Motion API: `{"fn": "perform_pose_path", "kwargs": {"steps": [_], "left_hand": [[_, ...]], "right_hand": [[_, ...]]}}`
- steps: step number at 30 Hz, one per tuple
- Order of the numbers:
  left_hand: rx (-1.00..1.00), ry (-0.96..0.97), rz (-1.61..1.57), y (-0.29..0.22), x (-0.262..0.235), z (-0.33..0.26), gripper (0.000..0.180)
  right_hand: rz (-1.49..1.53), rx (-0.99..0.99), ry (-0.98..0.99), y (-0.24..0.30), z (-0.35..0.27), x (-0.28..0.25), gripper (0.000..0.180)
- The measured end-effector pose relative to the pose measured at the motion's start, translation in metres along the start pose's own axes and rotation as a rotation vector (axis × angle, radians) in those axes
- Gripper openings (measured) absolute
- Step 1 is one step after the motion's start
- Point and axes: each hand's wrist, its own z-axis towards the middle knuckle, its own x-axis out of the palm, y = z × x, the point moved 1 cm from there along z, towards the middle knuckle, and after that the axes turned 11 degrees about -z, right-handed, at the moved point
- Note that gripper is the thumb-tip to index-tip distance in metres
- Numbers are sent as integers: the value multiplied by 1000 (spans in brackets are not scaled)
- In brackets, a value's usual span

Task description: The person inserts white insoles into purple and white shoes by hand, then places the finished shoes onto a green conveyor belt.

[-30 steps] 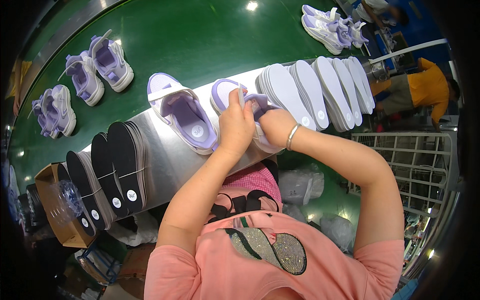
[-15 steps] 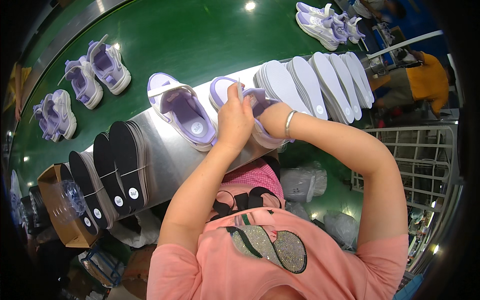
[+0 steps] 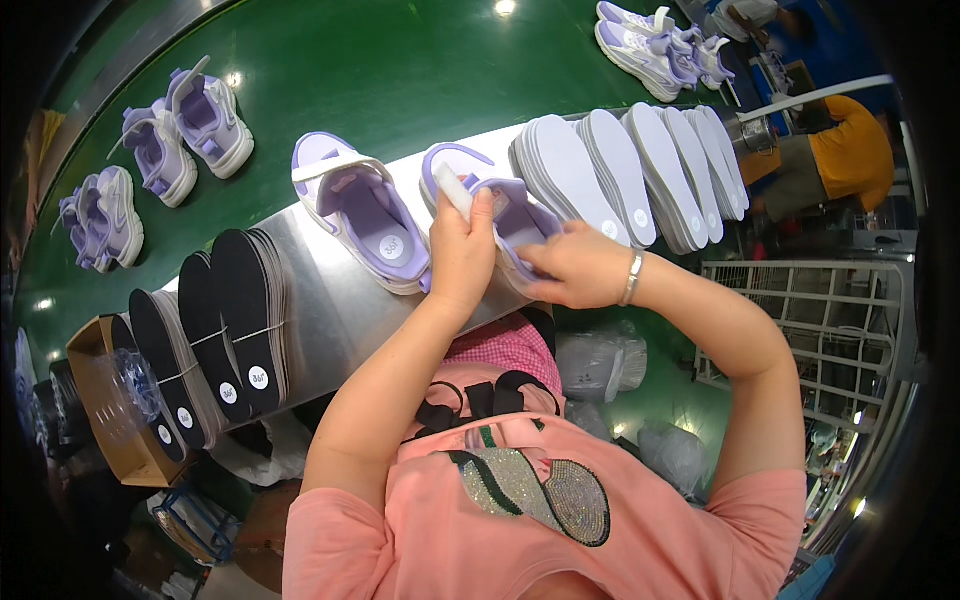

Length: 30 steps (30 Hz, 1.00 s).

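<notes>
A white and lilac sneaker (image 3: 450, 160) sits tilted on the metal work surface, its opening toward me. My left hand (image 3: 463, 250) is closed round its left side, with the raised white strap (image 3: 453, 188) by the thumb and fingers. At the heel, my right hand (image 3: 583, 266) has its fingers curled over the collar, fingertips partly hidden at the opening. The matching sneaker (image 3: 350, 205) stands just left of my left hand, with a round white label on the insole inside it.
Stacks of white insoles (image 3: 560, 165) line the right of the metal surface (image 3: 325, 330). Banded black insoles (image 3: 245, 310) stand at the left beside a cardboard box (image 3: 110, 410). More sneakers (image 3: 210, 120) rest on the green belt (image 3: 400, 70). A person in orange (image 3: 850, 150) is far right.
My right hand has drawn back from deep inside the sneaker to its heel collar. The white strap by my left hand has tipped leftward. The view has shifted slightly.
</notes>
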Motion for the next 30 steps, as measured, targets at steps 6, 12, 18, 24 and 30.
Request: {"fn": "perform_pose_path", "kwargs": {"steps": [6, 12, 18, 24, 30], "left_hand": [[-240, 73, -114, 2, -3, 4, 35], [-244, 76, -119, 14, 1, 11, 34], [-273, 20, -145, 21, -3, 9, 31], [-236, 2, -120, 18, -3, 5, 30], [95, 99, -134, -4, -9, -18, 26]], "right_hand": [[-301, -34, -786, -7, 26, -16, 23], [-335, -145, -852, -26, 45, 5, 24], [-284, -178, -820, -20, 42, 0, 19], [285, -54, -593, -18, 43, -8, 7], [1268, -26, -507, -28, -16, -26, 7]]}}
